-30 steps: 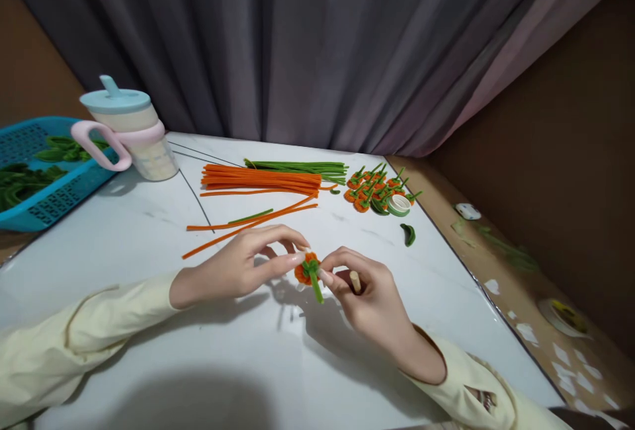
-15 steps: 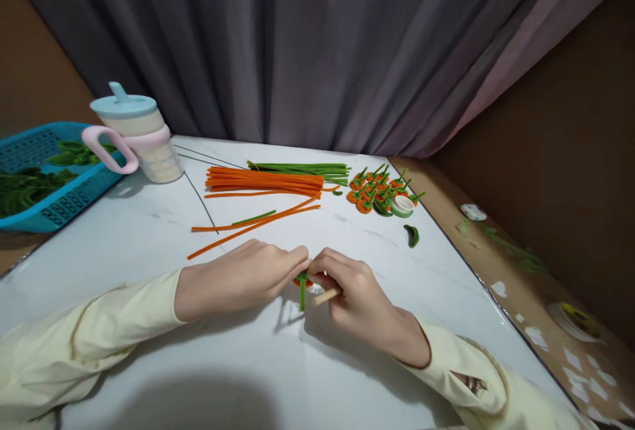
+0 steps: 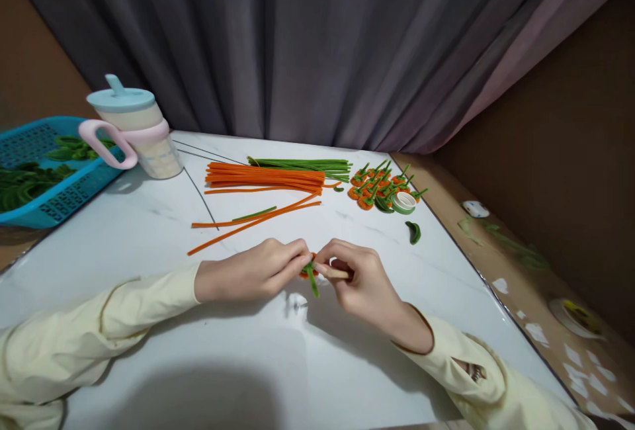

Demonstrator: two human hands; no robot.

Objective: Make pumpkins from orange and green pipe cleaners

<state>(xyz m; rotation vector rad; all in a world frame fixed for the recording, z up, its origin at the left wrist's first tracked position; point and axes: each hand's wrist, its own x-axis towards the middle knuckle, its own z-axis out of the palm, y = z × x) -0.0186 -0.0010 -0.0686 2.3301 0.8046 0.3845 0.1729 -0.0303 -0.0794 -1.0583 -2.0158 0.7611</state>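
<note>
Over the white table (image 3: 248, 350), the left hand (image 3: 255, 274) pinches a small orange craft piece (image 3: 310, 273) with a green stem (image 3: 314, 286). The right hand (image 3: 364, 281) grips a wooden stick (image 3: 336, 273), its thumb at the piece's other side.

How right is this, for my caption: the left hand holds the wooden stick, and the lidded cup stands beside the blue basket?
One slip: the head view shows the wooden stick in the right hand; the lidded cup stands beside the blue basket.
</note>
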